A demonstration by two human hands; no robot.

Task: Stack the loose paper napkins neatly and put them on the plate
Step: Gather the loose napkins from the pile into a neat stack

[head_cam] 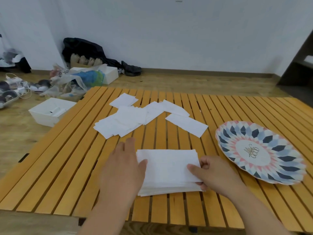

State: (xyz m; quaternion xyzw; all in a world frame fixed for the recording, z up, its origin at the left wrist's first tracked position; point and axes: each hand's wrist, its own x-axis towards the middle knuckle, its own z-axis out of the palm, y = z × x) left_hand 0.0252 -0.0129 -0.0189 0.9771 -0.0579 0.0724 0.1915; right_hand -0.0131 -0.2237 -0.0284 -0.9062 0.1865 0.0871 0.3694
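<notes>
Table: slatted wood. Its near edge lies close below the work and its left edge runs along the floor, where a white box stands just beside it.

Plate: patterned, toward the table's right side, nothing on it. A strip of bare slats separates it from the stack.

Loose napkins: overlapping and scattered toward the far side. A bare band of slats lies between them and the stack.

Stack of napkins: flat on the table, front centre.

Left hand: fingers straight along the stack's left edge, thumb lying on top.

Right hand: thumb on top at the right edge, fingers curled against and under that edge, pinching it.
</notes>
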